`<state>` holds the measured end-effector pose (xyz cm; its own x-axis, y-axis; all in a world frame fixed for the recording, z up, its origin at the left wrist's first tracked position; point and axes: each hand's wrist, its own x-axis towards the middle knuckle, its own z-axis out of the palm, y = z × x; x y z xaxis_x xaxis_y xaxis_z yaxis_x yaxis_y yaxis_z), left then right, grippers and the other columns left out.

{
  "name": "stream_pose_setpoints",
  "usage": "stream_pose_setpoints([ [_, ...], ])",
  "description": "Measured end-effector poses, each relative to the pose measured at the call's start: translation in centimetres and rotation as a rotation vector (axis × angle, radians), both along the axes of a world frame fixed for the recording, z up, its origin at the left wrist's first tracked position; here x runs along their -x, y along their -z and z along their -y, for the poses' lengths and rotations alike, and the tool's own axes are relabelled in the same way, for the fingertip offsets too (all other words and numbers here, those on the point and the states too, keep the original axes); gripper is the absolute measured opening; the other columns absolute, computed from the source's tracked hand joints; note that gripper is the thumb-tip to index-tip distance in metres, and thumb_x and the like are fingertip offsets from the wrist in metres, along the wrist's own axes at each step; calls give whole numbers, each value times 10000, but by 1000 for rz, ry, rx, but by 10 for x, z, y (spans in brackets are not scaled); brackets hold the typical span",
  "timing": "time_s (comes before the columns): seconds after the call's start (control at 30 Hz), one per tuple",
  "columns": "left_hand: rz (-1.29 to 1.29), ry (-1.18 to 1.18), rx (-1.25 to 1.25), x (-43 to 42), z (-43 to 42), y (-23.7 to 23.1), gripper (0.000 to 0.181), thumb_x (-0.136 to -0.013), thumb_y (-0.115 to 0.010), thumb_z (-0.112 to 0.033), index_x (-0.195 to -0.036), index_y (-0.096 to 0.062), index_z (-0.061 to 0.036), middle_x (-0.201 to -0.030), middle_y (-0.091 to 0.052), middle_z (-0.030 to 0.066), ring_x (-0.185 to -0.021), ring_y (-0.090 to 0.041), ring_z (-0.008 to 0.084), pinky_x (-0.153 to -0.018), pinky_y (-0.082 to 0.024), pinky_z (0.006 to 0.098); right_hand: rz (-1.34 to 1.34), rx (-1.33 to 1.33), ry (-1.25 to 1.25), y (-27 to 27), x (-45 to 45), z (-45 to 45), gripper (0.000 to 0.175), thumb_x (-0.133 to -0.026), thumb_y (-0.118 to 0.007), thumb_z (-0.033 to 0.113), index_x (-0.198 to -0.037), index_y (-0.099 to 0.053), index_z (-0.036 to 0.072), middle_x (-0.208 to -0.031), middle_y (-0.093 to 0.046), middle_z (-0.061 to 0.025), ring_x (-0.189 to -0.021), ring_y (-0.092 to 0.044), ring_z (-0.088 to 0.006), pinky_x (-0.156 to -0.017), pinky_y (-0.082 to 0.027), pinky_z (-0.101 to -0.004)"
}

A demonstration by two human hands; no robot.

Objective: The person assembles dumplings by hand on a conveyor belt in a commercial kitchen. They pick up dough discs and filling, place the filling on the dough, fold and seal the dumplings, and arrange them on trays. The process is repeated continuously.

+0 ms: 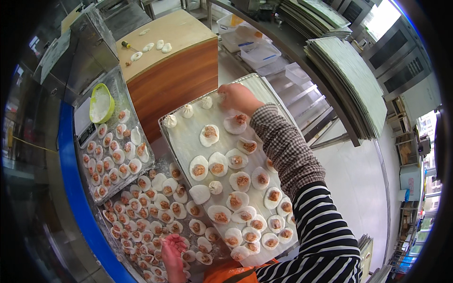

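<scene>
My right hand (238,97) reaches to the top edge of a paper-lined wire-rimmed tray (177,141), its fingers bent down; whether a bun is under them is hidden. Left of it, pleated closed buns (187,111) stand in a row. Below my right hand lies an open dough round with meat filling (236,124). Many more filled rounds (242,180) cover the tray's lower part, with one pleated bun (215,187) among them. My left hand (173,247) is at the lower left, fingers curled, over filled rounds (197,226) on the floured surface; its grip is unclear.
At left, a metal tray (150,163) holds more filled rounds, a lime-green bowl of flour (102,103) and a scale (84,122). A wooden table (184,32) carries dough pieces and a yellow-black-handled tool (126,45). Stacked boards (347,81) and plastic bins (260,55) stand at the right.
</scene>
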<state>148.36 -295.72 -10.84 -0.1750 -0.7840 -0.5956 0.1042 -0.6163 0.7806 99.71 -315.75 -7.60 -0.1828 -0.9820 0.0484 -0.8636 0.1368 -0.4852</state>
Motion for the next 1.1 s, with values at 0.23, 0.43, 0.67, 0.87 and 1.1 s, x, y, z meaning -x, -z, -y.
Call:
stream_pose_setpoints([
  [0.23, 23, -18, -6, -6, -2, 3, 511, -1009, -256, -456, -1056, -521, -22, -881, -604, 105, -695, -552, 154, -590, -434, 252, -83, 175, -24, 1, 11, 13, 268, -725, -638, 82, -987, -650, 28, -894, -664, -174, -899, -625, -349, -803, -498, -415],
  [0.43, 30, -36, -5, -5, -4, 3, 515, -1005, -288, -461, -1044, -529, -7, -866, -610, 109, -687, -554, 155, -592, -434, 254, -153, 0, -11, 3, 2, 14, 407, -712, -660, 33, -1110, -575, 43, -986, -621, -183, -970, -585, -367, -834, -476, -429],
  [0.67, 52, -33, -38, -10, -3, 2, 501, -1004, -298, -464, -1050, -529, -22, -883, -605, 96, -693, -554, 152, -585, -434, 258, -173, 126, 32, -16, 57, -13, 505, -691, -714, 112, -1175, -573, 78, -1025, -629, -176, -1009, -585, -344, -879, -470, -407],
  [0.87, 37, -24, -70, 12, 5, -13, 438, -1009, -337, -416, -1025, -543, -29, -860, -612, 83, -676, -548, 134, -579, -435, 245, -99, 10, 135, 22, 54, 4, 454, -732, -633, 128, -1173, -573, 40, -1047, -631, -202, -1011, -591, -359, -876, -471, -404],
  [1.1, 156, 425, 535, 158, 136, -45, 255, -951, -554, -193, -1104, -595, 7, -846, -601, 8, -709, -526, 68, -619, -415, 206, -95, 273, 11, -22, 17, -41, 429, -742, -691, 132, -1153, -589, 60, -1090, -613, -159, -928, -608, -306, -816, -495, -385],
])
